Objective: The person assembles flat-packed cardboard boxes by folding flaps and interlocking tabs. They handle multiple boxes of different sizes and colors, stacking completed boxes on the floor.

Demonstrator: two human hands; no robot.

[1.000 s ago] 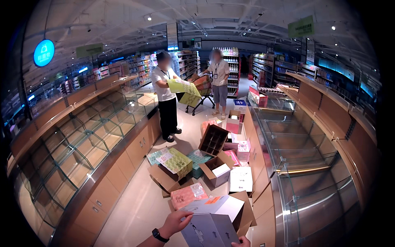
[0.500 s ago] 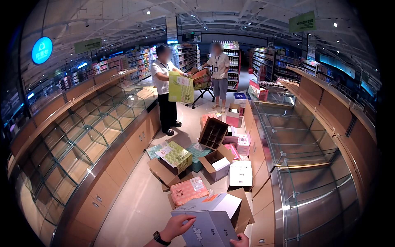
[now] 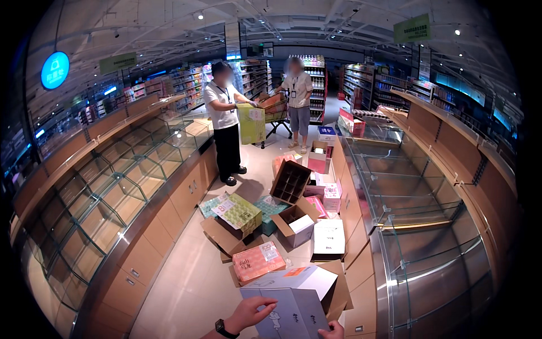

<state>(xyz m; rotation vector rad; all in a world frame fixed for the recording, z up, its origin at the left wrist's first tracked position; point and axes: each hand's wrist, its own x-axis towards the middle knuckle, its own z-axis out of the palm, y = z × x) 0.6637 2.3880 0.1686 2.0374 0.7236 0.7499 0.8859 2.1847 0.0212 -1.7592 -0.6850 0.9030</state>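
You're holding a pale blue-grey box, tilted, its top face toward you, just before the open cardboard carton.

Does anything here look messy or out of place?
Yes. Open cardboard boxes and coloured packs lie scattered across the aisle floor, some tipped at angles, with an empty divider box leaning. The glass display shelves beside them hold nothing. Both hands, left hand and right hand, hold a pale box.
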